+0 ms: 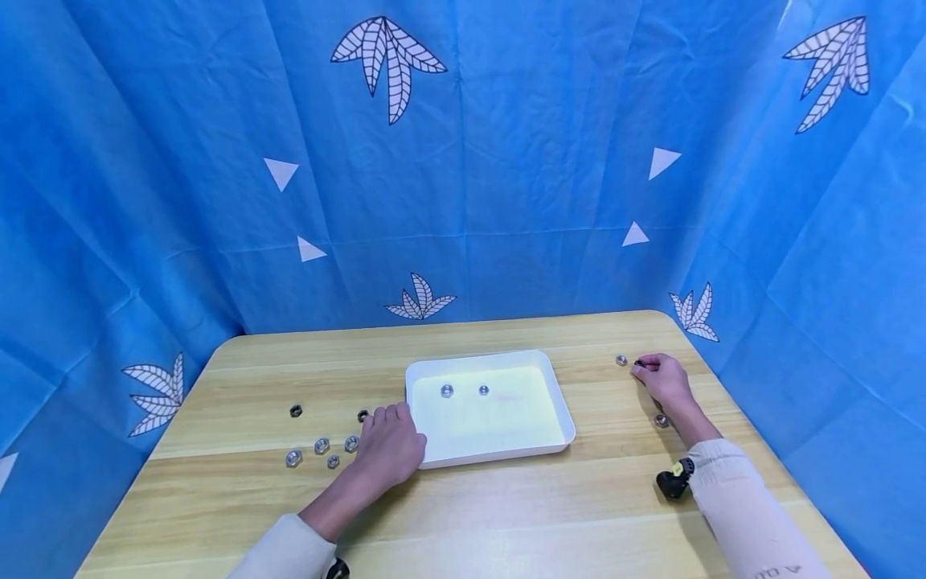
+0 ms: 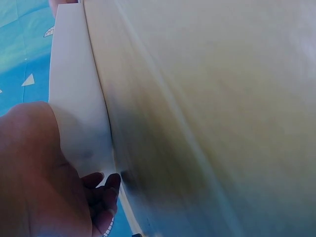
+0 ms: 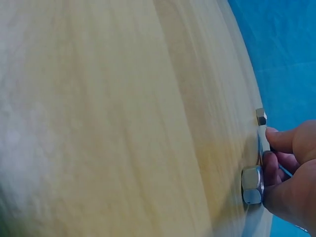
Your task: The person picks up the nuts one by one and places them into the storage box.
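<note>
A shallow white tray (image 1: 492,460) lies on the table with two silver nuts (image 1: 447,391) in it. My left hand (image 1: 393,445) grips the tray at its left side, near the front corner; in the left wrist view, the fingers curl beside the tray's wall (image 2: 79,74). Far to the right, the thumb and fingers of my right hand (image 1: 664,381) pinch a small black nut (image 1: 640,364), mostly covered by the fingertips. One silver nut (image 1: 621,360) lies just left of those fingertips. Another silver nut (image 3: 252,185) sits close to the right hand, on its nearer side.
Left of the tray, several silver nuts (image 1: 321,445) lie scattered with a black nut (image 1: 296,410). A second black nut (image 1: 363,416) is beside the left hand's fingers. Blue patterned cloth (image 1: 521,161) hangs behind and on both sides of the wooden table (image 1: 506,523).
</note>
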Available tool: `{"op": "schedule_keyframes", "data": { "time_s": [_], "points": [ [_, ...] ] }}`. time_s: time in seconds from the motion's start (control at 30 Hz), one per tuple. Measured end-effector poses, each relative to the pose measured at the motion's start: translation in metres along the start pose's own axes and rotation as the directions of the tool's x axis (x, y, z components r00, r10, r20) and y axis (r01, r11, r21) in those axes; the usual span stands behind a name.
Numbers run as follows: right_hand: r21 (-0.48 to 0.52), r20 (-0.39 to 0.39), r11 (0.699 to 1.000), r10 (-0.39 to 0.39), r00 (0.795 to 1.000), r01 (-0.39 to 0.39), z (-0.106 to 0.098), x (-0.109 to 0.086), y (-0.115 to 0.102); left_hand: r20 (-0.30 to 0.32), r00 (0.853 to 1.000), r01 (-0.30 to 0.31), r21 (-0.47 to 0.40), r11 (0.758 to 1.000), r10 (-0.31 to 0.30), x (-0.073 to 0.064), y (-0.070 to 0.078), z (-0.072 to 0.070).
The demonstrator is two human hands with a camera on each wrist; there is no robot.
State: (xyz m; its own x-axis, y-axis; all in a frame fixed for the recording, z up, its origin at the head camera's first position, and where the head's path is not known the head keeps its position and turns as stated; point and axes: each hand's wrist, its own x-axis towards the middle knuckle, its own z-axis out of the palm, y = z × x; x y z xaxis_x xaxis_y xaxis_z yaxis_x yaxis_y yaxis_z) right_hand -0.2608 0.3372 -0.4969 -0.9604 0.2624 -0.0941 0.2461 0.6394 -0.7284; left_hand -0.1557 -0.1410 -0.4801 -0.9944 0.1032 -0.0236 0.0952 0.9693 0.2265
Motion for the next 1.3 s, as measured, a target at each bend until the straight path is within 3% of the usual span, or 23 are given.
{"op": "schedule_keyframes", "data": {
  "time_s": [0.33, 0.87, 1.3],
  "points": [
    [0.069, 0.034, 0.998, -0.004, 0.999, 0.001, -0.005, -0.004, -0.007, 0.009, 1.000, -0.001, 0.016, 1.000, 0.001, 0.000, -0.001, -0.002],
    [0.135, 0.038, 0.984, -0.122, 0.992, 0.116, 0.002, -0.009, -0.032, 0.006, 1.000, 0.001, 0.016, 1.000, -0.001, 0.001, 0.000, -0.001],
    [0.163, 0.139, 0.974, -0.183, 0.973, 0.160, 0.010, -0.017, -0.050, -0.004, 1.000, -0.001, 0.010, 1.000, 0.001, 0.000, 0.001, -0.001]
  ]
}}
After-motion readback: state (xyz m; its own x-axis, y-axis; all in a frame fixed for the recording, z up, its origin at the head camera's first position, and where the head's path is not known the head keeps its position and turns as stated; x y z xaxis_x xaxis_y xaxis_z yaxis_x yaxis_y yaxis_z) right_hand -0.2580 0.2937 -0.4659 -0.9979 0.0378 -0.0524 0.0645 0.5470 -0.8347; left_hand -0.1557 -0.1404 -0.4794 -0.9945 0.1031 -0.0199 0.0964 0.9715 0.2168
